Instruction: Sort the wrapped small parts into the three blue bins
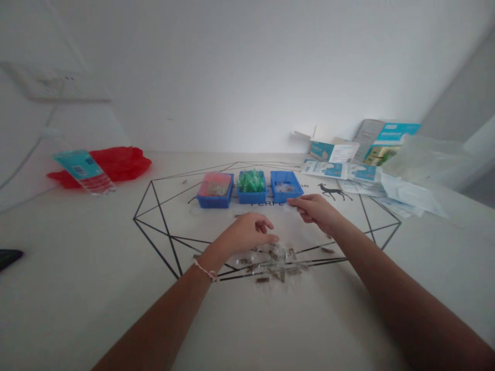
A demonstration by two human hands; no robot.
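My left hand (253, 233) hovers at the near pile of small dark pieces in clear wrappers (276, 263), its thumb and fingers apart with nothing between them. My right hand (313, 208) is closed in a pinch at the front edge of the right blue bin (286, 195); whatever it holds is too small to name. Inside that bin lie a few clear wrapped pieces. The middle blue bin (252, 198) is heaped with green wrapped pieces (251, 180). A pinkish sheet or bag (214, 181) and pale pieces fill the left blue bin (215, 202).
At the back left, a bottle with a blue label (83, 167) lies tilted on a red plastic bag (126, 162). Boxes (336, 150) and flat white-and-blue packets (328, 169) lie at the back right. A dark object (10, 257) sits at the left edge.
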